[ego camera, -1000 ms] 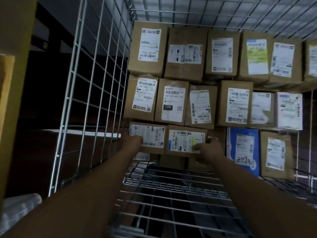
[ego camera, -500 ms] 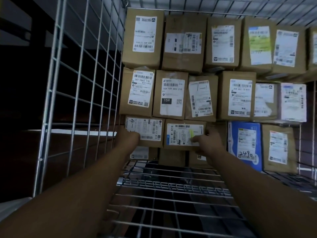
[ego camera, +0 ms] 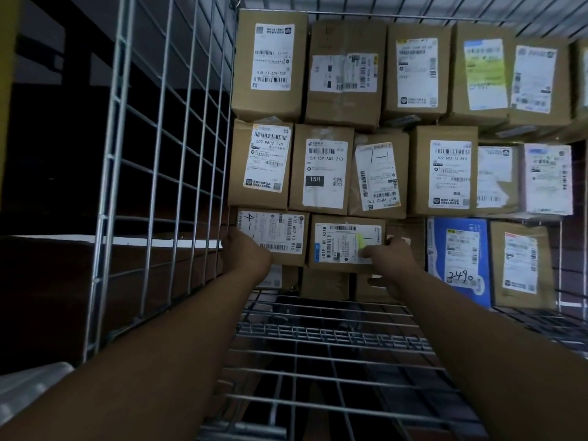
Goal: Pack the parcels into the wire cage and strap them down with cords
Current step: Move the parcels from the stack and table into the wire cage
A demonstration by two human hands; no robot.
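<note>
Several brown cardboard parcels with white labels stand stacked in rows against the back of the wire cage (ego camera: pixel 159 160). In the third row down, my left hand (ego camera: pixel 246 254) holds the lower left corner of a parcel marked "4-" (ego camera: pixel 280 229); its fingers are hidden. My right hand (ego camera: pixel 393 261) pinches the lower right corner of the neighbouring parcel with a yellow mark on its label (ego camera: pixel 340 243), thumb on the front face and fingers underneath. The two parcels touch side by side, resting on smaller boxes (ego camera: pixel 324 283) below.
A blue parcel marked "2490" (ego camera: pixel 458 246) and a brown parcel (ego camera: pixel 521 265) stand to the right of my right hand. The cage's wire floor (ego camera: pixel 318 377) stretches toward me. The wire side wall rises on the left, with dark shelving beyond it.
Both hands have stayed on the same two parcels. The view has moved a little closer and lower; the parcels look pressed slightly further into the row.
</note>
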